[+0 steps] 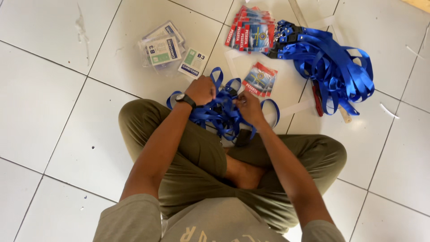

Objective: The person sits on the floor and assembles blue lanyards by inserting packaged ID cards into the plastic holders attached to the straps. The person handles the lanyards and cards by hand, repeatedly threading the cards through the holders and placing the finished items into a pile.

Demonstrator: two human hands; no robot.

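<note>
1. Sitting cross-legged on the white tiled floor [40,103], the person wears olive trousers and a greyish shirt; one bare foot [244,175] shows between the folded legs.
2. Both forearms reach forward from the body to a tangle of blue lanyards [219,114] lying on the floor just in front of the shins, partly draped over the near leg.
3. The left hand [201,90], with a dark wristwatch [185,99] on its wrist, has its grip curled closed on a strap at the top left of the tangle.
4. The right hand [248,109] sits just beside it, fingers pinched together on another part of the same lanyards; what exactly lies between the fingertips cannot be told.
5. Just beyond the hands, a small stack of red and blue printed cards [260,79] lies touching the far edge of the tangle.
6. To the left of that, clear plastic card sleeves with paper inserts [166,47] lie in a loose heap.
7. Farther out, a larger stack of the red and blue cards [251,29] is fanned on the tiles.
8. To the right of it, a big pile of blue lanyards with dark clips [333,67] spreads across the floor, well apart from the hands.
</note>
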